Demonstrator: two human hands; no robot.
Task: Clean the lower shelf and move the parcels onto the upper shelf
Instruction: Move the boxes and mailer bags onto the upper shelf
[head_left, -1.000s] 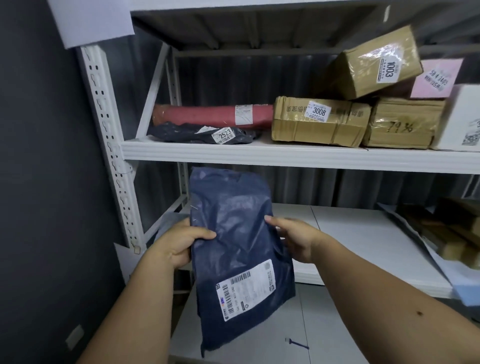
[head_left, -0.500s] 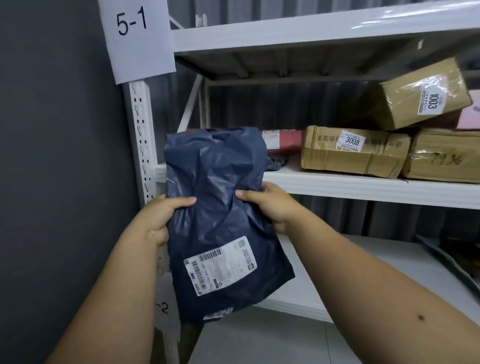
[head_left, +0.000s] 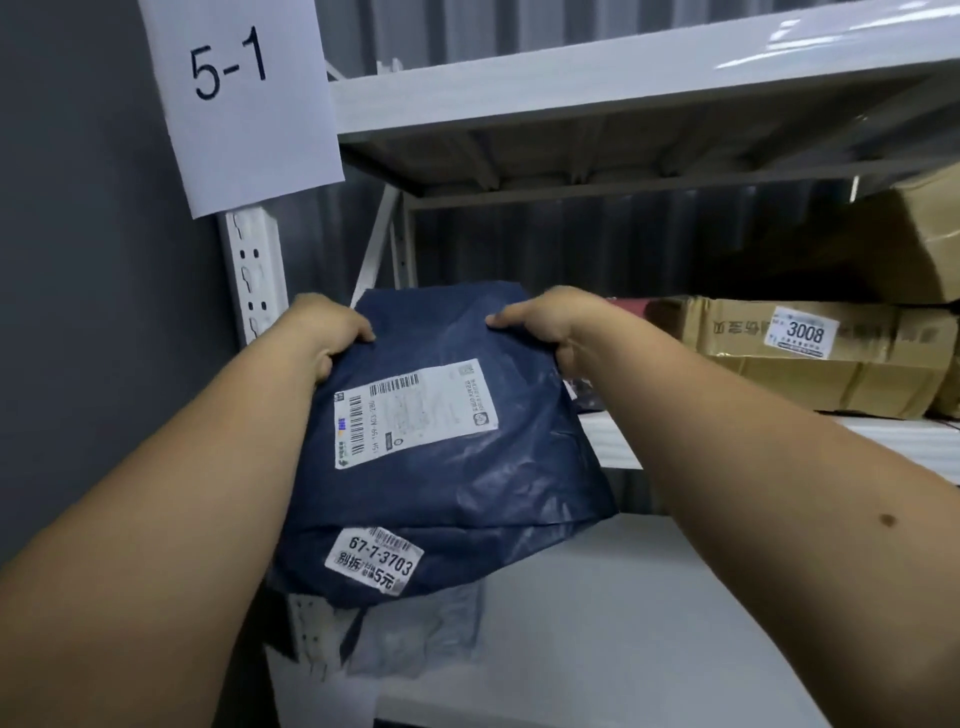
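A dark blue plastic mailer parcel (head_left: 447, 467) with a white shipping label and a small sticker reading 67-7-3703 is held tilted at the left end of the upper shelf (head_left: 883, 441). My left hand (head_left: 327, 332) grips its far left corner and my right hand (head_left: 545, 322) grips its far right corner. The parcel's far edge is level with the upper shelf's front edge, and its near end hangs over the white lower shelf (head_left: 649, 623). Whether it rests on the upper shelf is hidden.
A taped cardboard box marked 3008 (head_left: 800, 358) lies on the upper shelf to the right, with another box (head_left: 914, 244) stacked above it. A white perforated upright (head_left: 254, 275) carries a paper sign reading 5-1 (head_left: 239, 98). A dark grey wall is on the left.
Both hands have raised the blue parcel from in front of the lower shelf up to the upper shelf's edge and tipped it flatter. My view has tilted upward.
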